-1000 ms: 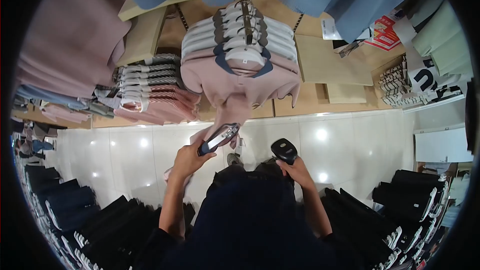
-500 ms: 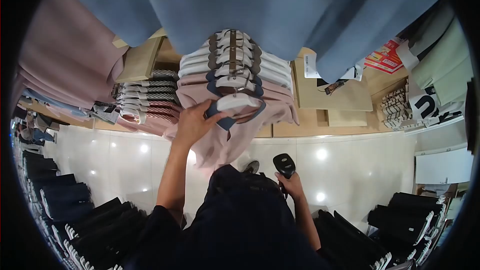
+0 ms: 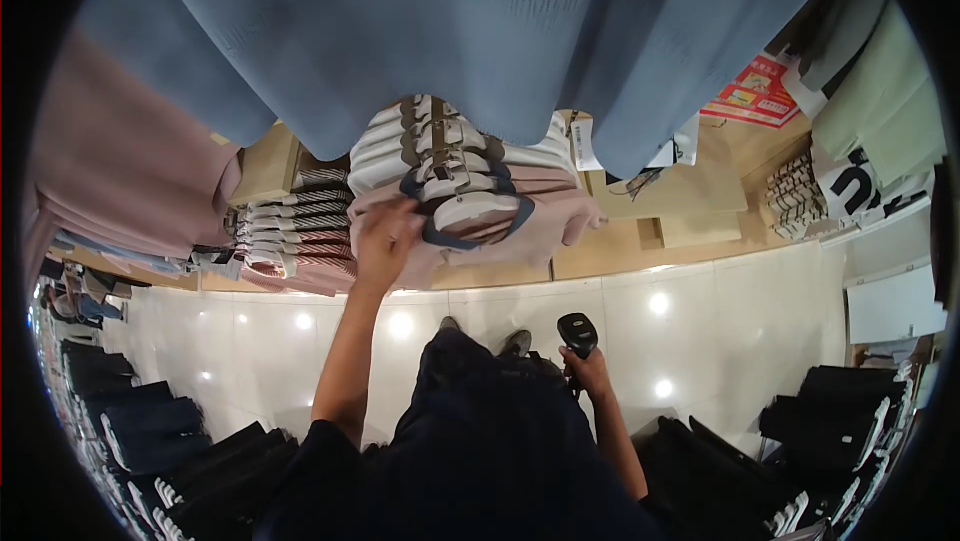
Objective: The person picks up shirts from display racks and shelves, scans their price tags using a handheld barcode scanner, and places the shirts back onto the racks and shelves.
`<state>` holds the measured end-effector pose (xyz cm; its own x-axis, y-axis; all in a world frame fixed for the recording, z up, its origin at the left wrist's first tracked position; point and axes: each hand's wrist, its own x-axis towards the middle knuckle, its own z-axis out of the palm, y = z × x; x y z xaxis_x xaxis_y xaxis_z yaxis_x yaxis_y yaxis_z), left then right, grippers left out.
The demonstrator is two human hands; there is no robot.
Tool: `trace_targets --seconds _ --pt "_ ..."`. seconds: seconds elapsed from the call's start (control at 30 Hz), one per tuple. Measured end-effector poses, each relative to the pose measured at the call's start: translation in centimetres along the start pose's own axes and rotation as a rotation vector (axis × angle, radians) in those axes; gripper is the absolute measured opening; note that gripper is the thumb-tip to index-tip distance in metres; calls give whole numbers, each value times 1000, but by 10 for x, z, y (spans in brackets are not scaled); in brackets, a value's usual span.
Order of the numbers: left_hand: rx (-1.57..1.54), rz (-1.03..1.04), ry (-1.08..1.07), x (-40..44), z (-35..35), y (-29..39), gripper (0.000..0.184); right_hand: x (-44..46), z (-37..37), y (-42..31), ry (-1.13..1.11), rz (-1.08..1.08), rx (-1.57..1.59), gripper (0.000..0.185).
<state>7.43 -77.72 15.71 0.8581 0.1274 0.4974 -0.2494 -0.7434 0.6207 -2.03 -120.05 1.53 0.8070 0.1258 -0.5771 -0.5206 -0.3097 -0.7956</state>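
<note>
My right hand [image 3: 590,373] is closed around the handle of a black barcode scanner [image 3: 577,334], held low over the floor beside my body. My left hand [image 3: 385,241] is over the sleeve side of a pink polo shirt [image 3: 550,213] with a blue-grey collar, at the front of a hanging row. Motion smears its fingers, so whether they touch the cloth is unclear. A white collar insert [image 3: 475,209] shows inside that shirt's neck. White shirts [image 3: 375,153] with brown collars hang behind it.
Large blue garments [image 3: 400,31] hang overhead in front of me. Striped shirts [image 3: 300,226] hang at the left, beside a pink garment [image 3: 130,141]. A red sign [image 3: 755,93] stands on the wooden shelf [image 3: 700,196]. Dark trousers [image 3: 700,471] hang behind me on both sides.
My left hand has come off the front shirt's collar and moved left. The pink shirt, pulled forward before, now hangs back against the row. The scanner stays in my right hand.
</note>
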Motion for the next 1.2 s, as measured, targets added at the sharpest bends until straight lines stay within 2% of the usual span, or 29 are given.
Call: trace_targets --seconds 0.07,0.1,0.23,0.33,0.37,0.47,0.6,0.63,0.73,0.77,0.8,0.87,0.93,1.0,1.03,1.13,1.2 --pt "229 -31 136 7 -9 -6 35 -3 8 10 1 14 -2 28" --pt "258 28 89 10 -8 -17 34 -2 11 10 8 9 -3 28" --pt "277 19 -325 25 -2 -50 26 -20 34 6 162 5 42 26" --pt "88 13 -415 30 5 -65 34 -36 57 13 262 40 117 25" --pt "-66 -39 -371 26 13 -71 29 -42 68 16 290 46 157 25" --pt "-42 200 -221 41 0 -39 28 -56 106 37 362 52 220 25" --pt "-84 187 -412 61 -1 -38 28 -84 168 35 430 80 247 24" --pt "-149 148 -493 63 6 -51 30 -90 183 36 449 74 233 25" --pt "-22 138 -766 59 13 -102 31 -106 217 36 524 68 220 27" --pt "-53 136 -733 44 17 -133 32 -110 225 35 549 67 218 28" --pt "-215 11 -733 20 29 -183 31 -113 230 36 568 55 182 28" --pt "-319 -131 -744 -33 15 -233 31 -119 236 42 590 38 105 29" --pt "-207 -147 -761 -90 -18 -251 32 -119 239 48 578 60 139 29" --pt "-339 -565 -788 -143 -32 -279 34 -118 238 46 538 85 134 29" --pt "-527 -977 -777 -174 -30 -298 36 -117 236 41 504 101 113 29" --pt "-251 -1045 -609 -256 -66 -290 35 -113 233 25 373 88 103 30" --pt "-264 -1088 -526 -367 -47 -377 41 -105 228 23 305 72 32 34"
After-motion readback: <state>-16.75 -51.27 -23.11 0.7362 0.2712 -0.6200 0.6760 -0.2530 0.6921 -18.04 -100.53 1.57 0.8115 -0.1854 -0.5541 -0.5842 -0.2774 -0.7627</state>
